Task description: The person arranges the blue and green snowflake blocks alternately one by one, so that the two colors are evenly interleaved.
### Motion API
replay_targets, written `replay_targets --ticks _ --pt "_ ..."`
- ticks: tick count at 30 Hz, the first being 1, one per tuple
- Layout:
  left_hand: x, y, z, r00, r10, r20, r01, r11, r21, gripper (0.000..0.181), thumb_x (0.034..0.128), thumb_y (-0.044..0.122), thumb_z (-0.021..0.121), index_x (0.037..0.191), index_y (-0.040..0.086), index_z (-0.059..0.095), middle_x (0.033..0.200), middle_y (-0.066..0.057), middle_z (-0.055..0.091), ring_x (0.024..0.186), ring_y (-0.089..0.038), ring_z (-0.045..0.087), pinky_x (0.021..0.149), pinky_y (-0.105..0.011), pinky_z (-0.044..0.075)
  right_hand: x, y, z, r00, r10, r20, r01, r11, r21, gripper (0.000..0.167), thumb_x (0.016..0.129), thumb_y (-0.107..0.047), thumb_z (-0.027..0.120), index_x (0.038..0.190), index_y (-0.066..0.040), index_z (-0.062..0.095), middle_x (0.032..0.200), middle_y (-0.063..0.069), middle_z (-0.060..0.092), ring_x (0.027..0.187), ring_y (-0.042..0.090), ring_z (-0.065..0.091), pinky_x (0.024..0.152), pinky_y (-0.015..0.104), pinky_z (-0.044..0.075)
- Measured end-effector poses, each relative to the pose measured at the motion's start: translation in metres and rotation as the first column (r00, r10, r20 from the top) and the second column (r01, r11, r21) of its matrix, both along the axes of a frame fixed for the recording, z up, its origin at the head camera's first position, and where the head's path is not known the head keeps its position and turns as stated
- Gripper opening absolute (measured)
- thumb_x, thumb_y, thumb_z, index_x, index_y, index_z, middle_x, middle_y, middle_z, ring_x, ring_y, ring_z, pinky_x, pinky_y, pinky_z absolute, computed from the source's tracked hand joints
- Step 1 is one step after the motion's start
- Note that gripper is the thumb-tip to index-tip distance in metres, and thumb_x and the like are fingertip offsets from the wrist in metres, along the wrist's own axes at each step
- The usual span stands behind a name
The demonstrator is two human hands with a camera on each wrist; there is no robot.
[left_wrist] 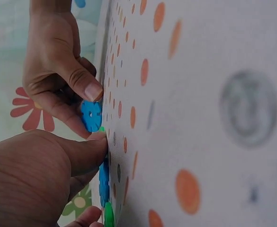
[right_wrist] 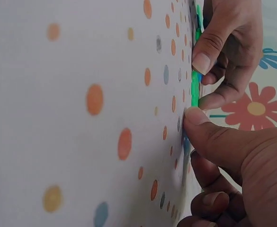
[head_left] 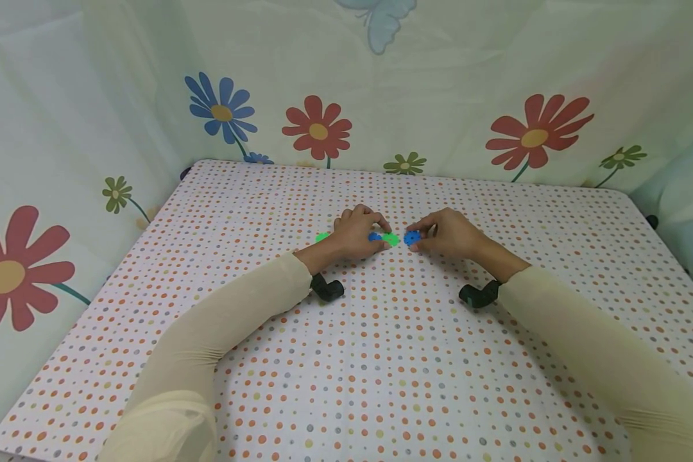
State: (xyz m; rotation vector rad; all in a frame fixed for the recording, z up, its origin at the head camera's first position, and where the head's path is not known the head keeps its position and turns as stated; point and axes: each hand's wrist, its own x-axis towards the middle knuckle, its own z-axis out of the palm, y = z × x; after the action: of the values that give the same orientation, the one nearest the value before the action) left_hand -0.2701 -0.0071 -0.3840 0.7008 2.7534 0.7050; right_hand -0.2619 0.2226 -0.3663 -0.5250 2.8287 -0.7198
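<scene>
My right hand [head_left: 452,233] pinches a blue notched disc [head_left: 412,238] between thumb and fingers, its flat face showing in the left wrist view. Across from it, my left hand [head_left: 355,235] grips a green notched disc [head_left: 390,239] by its edges. That green disc ends a row lying on the table, with a blue disc [head_left: 375,237] beside it and another green disc [head_left: 322,237] showing past the left wrist. The hand covers the row's middle. In the head view a small gap separates the right hand's blue disc from the row.
A white dotted cloth [head_left: 375,359] covers the table. Black wrist-worn devices [head_left: 329,289] hang below both forearms, near the cloth. Behind the table's far edge stands a pale curtain [head_left: 439,77] printed with flowers.
</scene>
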Motion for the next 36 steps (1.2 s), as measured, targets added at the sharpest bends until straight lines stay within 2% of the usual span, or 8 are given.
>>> replay_targets --ticks 6,12,23,36 --pt "-0.0009 0.0013 -0.0002 1.0 -0.001 -0.003 0.001 1.0 -0.01 0.032 0.0957 0.043 0.062 0.126 0.031 0.061 0.148 -0.004 0.035 0.134 -0.03 0.032 0.107 -0.051 0.028 -0.0015 -0.0003 -0.0007 1.0 -0.019 0.015 0.019 0.999 -0.038 0.037 0.085 -0.024 0.079 0.119 -0.009 0.072 0.092 0.009 0.068 0.065 0.016 0.056 0.053 0.027 0.042" --pt "-0.0002 0.0013 -0.0001 1.0 0.004 -0.003 -0.004 1.0 -0.009 0.033 0.0953 0.043 0.062 0.126 0.031 0.061 0.147 -0.004 0.036 0.133 -0.029 0.033 0.107 -0.051 0.029 -0.0025 0.0002 -0.0019 0.999 -0.002 0.036 0.003 0.999 -0.036 0.036 0.088 -0.022 0.076 0.122 -0.01 0.071 0.094 0.009 0.066 0.064 0.016 0.054 0.053 0.027 0.041" --pt "-0.0021 0.0007 -0.0021 1.0 0.011 -0.013 -0.011 1.0 0.008 0.033 0.0942 0.043 0.064 0.125 0.031 0.063 0.147 -0.004 0.037 0.134 -0.028 0.034 0.108 -0.051 0.028 -0.0047 -0.0013 -0.0053 1.0 0.017 0.012 -0.016 0.999 -0.043 0.035 0.088 -0.021 0.076 0.121 -0.009 0.072 0.093 0.011 0.067 0.061 0.015 0.051 0.053 0.026 0.04" --pt "-0.0036 0.0012 -0.0042 0.999 0.019 -0.029 -0.019 1.0 0.003 0.031 0.094 0.044 0.065 0.123 0.032 0.065 0.146 -0.003 0.039 0.132 -0.028 0.035 0.107 -0.051 0.029 -0.0041 -0.0016 -0.0057 0.999 0.036 0.025 -0.035 0.998 -0.051 0.038 0.089 -0.021 0.075 0.124 -0.006 0.068 0.099 0.013 0.064 0.071 0.018 0.053 0.06 0.029 0.042"
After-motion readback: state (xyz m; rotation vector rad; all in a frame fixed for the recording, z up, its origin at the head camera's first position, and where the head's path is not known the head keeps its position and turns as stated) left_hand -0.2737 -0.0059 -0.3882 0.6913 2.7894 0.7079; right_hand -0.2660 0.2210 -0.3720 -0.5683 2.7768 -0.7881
